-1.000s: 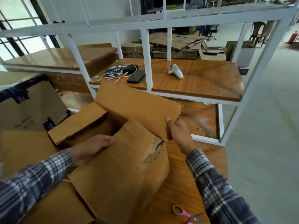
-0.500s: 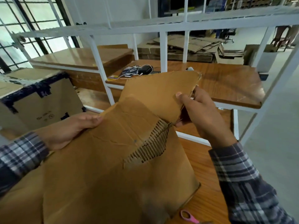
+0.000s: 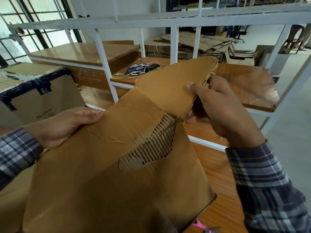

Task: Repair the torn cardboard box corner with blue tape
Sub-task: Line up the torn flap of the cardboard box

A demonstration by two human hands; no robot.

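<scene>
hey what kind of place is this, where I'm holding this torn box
Probably a warehouse or packing workshop. Stacks of flattened cardboard lie on the floor behind, white metal racking with wooden shelves stands in front of you, and another taped box sits at your left. The bare concrete floor fits too.

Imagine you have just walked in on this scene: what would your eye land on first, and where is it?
First, the torn cardboard box filling the centre, with a ragged tear baring its corrugated ribs near the upper right corner. Next, the two hands: the left hand holds the box's left edge, and the right hand has a grip on the raised flap beside the tear. At far left stands another box edged with dark blue tape.
</scene>
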